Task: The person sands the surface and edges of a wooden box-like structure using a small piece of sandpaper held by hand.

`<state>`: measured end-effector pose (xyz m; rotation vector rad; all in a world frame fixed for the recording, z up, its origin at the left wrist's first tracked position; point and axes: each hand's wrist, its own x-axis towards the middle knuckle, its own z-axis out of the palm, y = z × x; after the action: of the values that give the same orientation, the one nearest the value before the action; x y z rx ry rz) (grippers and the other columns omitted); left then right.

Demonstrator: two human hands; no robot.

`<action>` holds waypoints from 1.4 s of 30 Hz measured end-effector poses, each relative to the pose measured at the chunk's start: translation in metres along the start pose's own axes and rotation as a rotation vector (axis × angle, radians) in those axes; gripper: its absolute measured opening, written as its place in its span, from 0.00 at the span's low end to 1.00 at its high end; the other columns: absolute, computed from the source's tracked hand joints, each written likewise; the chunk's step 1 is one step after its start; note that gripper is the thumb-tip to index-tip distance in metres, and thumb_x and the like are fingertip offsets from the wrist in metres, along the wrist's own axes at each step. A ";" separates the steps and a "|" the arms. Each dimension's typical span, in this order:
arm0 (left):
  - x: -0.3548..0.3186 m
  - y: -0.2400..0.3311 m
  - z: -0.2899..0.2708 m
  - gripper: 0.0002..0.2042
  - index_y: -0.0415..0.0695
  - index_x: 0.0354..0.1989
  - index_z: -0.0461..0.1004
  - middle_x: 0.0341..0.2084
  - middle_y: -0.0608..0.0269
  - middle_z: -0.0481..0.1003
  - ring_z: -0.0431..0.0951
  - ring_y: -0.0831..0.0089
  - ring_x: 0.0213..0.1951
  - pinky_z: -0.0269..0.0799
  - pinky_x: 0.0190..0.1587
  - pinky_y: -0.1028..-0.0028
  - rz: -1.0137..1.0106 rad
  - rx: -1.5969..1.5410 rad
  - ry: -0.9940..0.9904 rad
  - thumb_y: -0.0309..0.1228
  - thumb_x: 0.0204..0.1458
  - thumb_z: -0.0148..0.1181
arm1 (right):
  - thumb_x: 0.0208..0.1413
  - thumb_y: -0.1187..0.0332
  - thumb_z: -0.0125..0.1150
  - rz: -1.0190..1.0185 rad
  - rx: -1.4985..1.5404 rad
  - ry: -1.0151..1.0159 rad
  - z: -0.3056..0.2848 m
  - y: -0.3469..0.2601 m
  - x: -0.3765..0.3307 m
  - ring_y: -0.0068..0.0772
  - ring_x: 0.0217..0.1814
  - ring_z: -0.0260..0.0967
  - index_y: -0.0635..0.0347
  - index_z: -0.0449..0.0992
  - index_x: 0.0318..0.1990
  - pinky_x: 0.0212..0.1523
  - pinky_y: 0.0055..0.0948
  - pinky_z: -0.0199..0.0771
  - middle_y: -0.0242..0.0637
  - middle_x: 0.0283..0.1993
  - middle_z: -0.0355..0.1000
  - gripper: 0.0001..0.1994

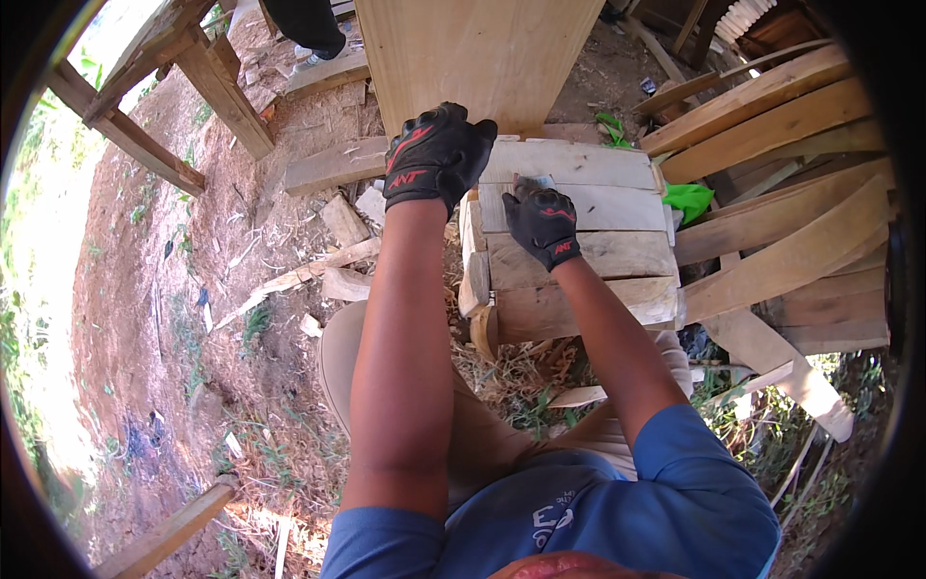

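Note:
My left hand (439, 159), in a black glove with red marks, is closed in front of the lower left part of a large pale wooden panel (477, 58). Its curled fingers face away, and I cannot tell what is in them. Lower and to the right, my right hand (543, 222), gloved the same way, is closed over a low bench of rough planks (617, 253). A small greyish edge shows just beyond its fingers; what it belongs to is hidden.
Long curved boards (772, 198) are stacked on the right, beside a bright green plastic scrap (688, 201). A rough timber frame (217, 92) stands at the upper left. Wood offcuts (344, 220) litter the dirt. Another person's dark-clad leg (313, 24) shows at the top.

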<state>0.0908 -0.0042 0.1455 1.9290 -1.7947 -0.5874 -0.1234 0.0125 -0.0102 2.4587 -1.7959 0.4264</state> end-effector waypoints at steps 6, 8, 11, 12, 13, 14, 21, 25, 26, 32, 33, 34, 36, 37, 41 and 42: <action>-0.003 0.002 -0.003 0.26 0.44 0.49 0.83 0.51 0.46 0.82 0.81 0.45 0.57 0.75 0.60 0.52 -0.016 0.045 -0.019 0.57 0.63 0.56 | 0.69 0.52 0.53 -0.019 -0.062 -0.042 0.002 0.003 0.008 0.52 0.35 0.82 0.56 0.85 0.39 0.40 0.51 0.81 0.47 0.34 0.83 0.19; -0.005 0.001 -0.006 0.26 0.44 0.49 0.83 0.51 0.45 0.82 0.81 0.45 0.56 0.75 0.60 0.51 -0.011 0.013 -0.030 0.57 0.62 0.56 | 0.69 0.52 0.53 -0.013 -0.081 -0.110 0.004 0.002 0.009 0.53 0.34 0.82 0.56 0.85 0.37 0.40 0.52 0.81 0.47 0.33 0.83 0.20; -0.006 -0.001 -0.010 0.27 0.44 0.50 0.83 0.52 0.44 0.82 0.81 0.45 0.57 0.76 0.60 0.51 -0.020 0.012 -0.046 0.56 0.62 0.56 | 0.69 0.52 0.53 -0.056 -0.083 -0.083 0.007 -0.005 0.009 0.54 0.31 0.81 0.55 0.85 0.32 0.38 0.53 0.80 0.48 0.30 0.82 0.21; -0.006 -0.002 -0.011 0.27 0.44 0.51 0.82 0.52 0.44 0.82 0.81 0.45 0.57 0.76 0.60 0.51 -0.028 0.014 -0.062 0.56 0.62 0.56 | 0.69 0.51 0.53 -0.081 -0.062 -0.040 0.007 -0.007 0.009 0.55 0.31 0.81 0.55 0.85 0.31 0.38 0.53 0.80 0.49 0.31 0.82 0.22; -0.006 -0.002 -0.012 0.27 0.44 0.52 0.82 0.53 0.45 0.82 0.81 0.45 0.57 0.76 0.61 0.52 -0.047 0.009 -0.054 0.56 0.62 0.56 | 0.69 0.51 0.52 -0.145 -0.010 -0.017 0.006 -0.009 0.010 0.55 0.31 0.81 0.55 0.85 0.29 0.39 0.54 0.81 0.49 0.31 0.82 0.23; -0.006 -0.003 -0.013 0.27 0.44 0.53 0.82 0.53 0.45 0.82 0.81 0.45 0.58 0.76 0.61 0.52 -0.071 0.001 -0.056 0.56 0.62 0.55 | 0.69 0.51 0.52 -0.175 -0.030 -0.053 0.005 -0.011 0.012 0.55 0.31 0.81 0.55 0.85 0.29 0.38 0.54 0.80 0.49 0.31 0.82 0.23; -0.007 -0.010 -0.013 0.29 0.45 0.56 0.81 0.56 0.45 0.81 0.80 0.46 0.60 0.75 0.63 0.51 -0.149 0.030 -0.044 0.57 0.62 0.54 | 0.68 0.54 0.54 -0.192 -0.104 -0.030 -0.007 -0.027 0.030 0.52 0.29 0.81 0.55 0.83 0.31 0.34 0.53 0.80 0.44 0.28 0.81 0.19; -0.008 -0.013 -0.015 0.30 0.44 0.58 0.79 0.59 0.45 0.80 0.79 0.46 0.62 0.74 0.65 0.52 -0.126 0.031 -0.059 0.57 0.62 0.53 | 0.65 0.57 0.57 -0.424 0.013 -0.083 -0.006 -0.037 0.029 0.50 0.28 0.81 0.54 0.82 0.33 0.30 0.51 0.79 0.42 0.26 0.80 0.14; -0.009 -0.014 -0.015 0.30 0.44 0.59 0.79 0.59 0.45 0.79 0.78 0.46 0.62 0.74 0.65 0.52 -0.107 0.033 -0.077 0.57 0.62 0.53 | 0.65 0.57 0.57 -0.410 -0.022 -0.043 -0.003 -0.038 0.028 0.50 0.29 0.81 0.54 0.83 0.33 0.30 0.51 0.79 0.42 0.27 0.81 0.14; -0.011 -0.013 -0.014 0.29 0.41 0.57 0.79 0.58 0.43 0.80 0.79 0.46 0.61 0.74 0.64 0.52 -0.157 -0.004 -0.050 0.56 0.63 0.53 | 0.64 0.60 0.55 -0.412 -0.092 -0.249 0.006 -0.029 0.035 0.52 0.31 0.82 0.55 0.83 0.38 0.33 0.50 0.80 0.46 0.28 0.81 0.13; -0.011 -0.012 -0.014 0.29 0.41 0.57 0.79 0.58 0.43 0.80 0.79 0.46 0.61 0.74 0.64 0.52 -0.154 -0.007 -0.034 0.56 0.62 0.54 | 0.64 0.58 0.56 -0.512 0.051 -0.251 0.007 -0.029 0.035 0.52 0.31 0.82 0.56 0.83 0.40 0.33 0.51 0.80 0.46 0.29 0.81 0.13; -0.010 -0.011 -0.014 0.29 0.41 0.57 0.79 0.58 0.43 0.80 0.79 0.46 0.61 0.74 0.64 0.52 -0.148 -0.002 -0.053 0.55 0.62 0.54 | 0.65 0.57 0.56 -0.494 0.059 -0.137 0.007 -0.029 0.037 0.52 0.31 0.82 0.56 0.83 0.40 0.33 0.52 0.80 0.46 0.29 0.81 0.14; -0.010 -0.010 -0.015 0.29 0.42 0.56 0.80 0.58 0.42 0.79 0.79 0.46 0.62 0.74 0.65 0.52 -0.135 0.017 -0.083 0.55 0.62 0.54 | 0.66 0.55 0.56 -0.384 -0.012 -0.069 0.006 -0.032 0.036 0.53 0.30 0.81 0.55 0.83 0.41 0.34 0.53 0.80 0.45 0.29 0.81 0.15; -0.011 -0.009 -0.014 0.29 0.41 0.56 0.80 0.58 0.43 0.79 0.79 0.46 0.61 0.74 0.64 0.52 -0.108 0.033 -0.074 0.55 0.62 0.54 | 0.67 0.54 0.56 -0.263 -0.106 -0.007 0.005 -0.034 0.036 0.53 0.30 0.81 0.54 0.84 0.41 0.35 0.52 0.80 0.45 0.28 0.81 0.16; -0.011 -0.008 -0.011 0.29 0.41 0.56 0.80 0.57 0.43 0.80 0.79 0.46 0.60 0.74 0.64 0.52 -0.111 0.030 -0.056 0.55 0.62 0.55 | 0.68 0.52 0.54 -0.526 0.035 -0.219 0.002 -0.037 0.031 0.52 0.30 0.82 0.53 0.87 0.35 0.34 0.51 0.80 0.46 0.29 0.82 0.19; -0.012 -0.008 -0.010 0.29 0.41 0.55 0.80 0.56 0.43 0.81 0.80 0.46 0.60 0.74 0.63 0.52 -0.117 0.003 -0.027 0.56 0.61 0.55 | 0.66 0.55 0.55 -0.539 0.035 -0.261 0.003 -0.036 0.029 0.51 0.30 0.82 0.53 0.87 0.33 0.33 0.52 0.79 0.46 0.29 0.82 0.18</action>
<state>0.1024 0.0081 0.1485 2.0477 -1.7083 -0.6538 -0.0809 -0.0039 -0.0011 2.9815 -1.1054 0.0987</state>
